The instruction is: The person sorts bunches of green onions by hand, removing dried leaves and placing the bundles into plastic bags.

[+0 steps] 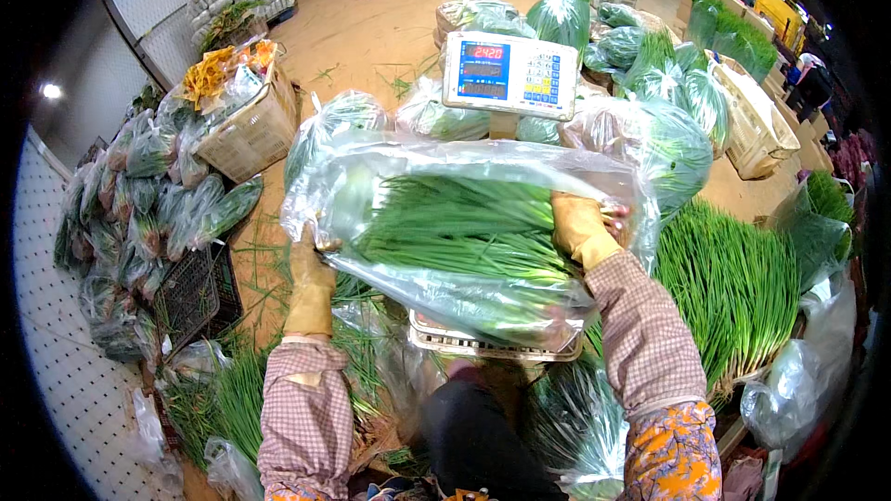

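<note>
A clear plastic bag lies spread across a white plastic basket, with long green onions in it. Their pale root ends point right and the green tips left. My left hand, in a yellow rubber glove, grips the bag's left edge. At the root end, my right hand, gloved the same way, is closed around the onions inside the bag's opening; its fingertips are partly hidden. Behind the bag stands a digital scale's display and keypad, its red digits lit.
On the right stand loose green onions. Bagged bundles are heaped on the left beside a crate and a black crate. More filled bags sit behind the scale. A person is at the far right.
</note>
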The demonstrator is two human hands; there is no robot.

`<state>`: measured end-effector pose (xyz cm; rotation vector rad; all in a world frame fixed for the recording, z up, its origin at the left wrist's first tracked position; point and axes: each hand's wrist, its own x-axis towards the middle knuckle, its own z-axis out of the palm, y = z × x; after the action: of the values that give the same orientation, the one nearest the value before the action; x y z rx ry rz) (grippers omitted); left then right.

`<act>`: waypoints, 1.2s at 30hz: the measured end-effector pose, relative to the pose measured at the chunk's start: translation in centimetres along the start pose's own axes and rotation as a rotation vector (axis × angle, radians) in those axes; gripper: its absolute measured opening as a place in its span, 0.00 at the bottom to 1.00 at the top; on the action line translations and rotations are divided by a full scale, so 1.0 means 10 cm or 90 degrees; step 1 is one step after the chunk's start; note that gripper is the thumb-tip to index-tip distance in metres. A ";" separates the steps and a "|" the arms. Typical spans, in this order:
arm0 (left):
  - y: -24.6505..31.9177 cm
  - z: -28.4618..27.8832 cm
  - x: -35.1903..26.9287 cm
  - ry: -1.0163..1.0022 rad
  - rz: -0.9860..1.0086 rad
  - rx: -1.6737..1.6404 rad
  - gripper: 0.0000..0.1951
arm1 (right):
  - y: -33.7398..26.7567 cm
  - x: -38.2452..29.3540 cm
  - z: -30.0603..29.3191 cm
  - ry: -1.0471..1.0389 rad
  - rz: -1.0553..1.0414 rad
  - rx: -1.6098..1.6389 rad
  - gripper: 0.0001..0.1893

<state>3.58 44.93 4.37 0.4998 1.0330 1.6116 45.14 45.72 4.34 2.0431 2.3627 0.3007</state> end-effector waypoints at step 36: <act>1.04 -3.59 -3.45 0.493 -0.033 0.208 0.23 | -4.19 -2.41 1.02 -0.539 -0.454 0.276 0.21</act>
<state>-19.21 -0.37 0.52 0.0346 1.8859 1.6221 9.07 17.90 -14.76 0.9074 2.4063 -0.9353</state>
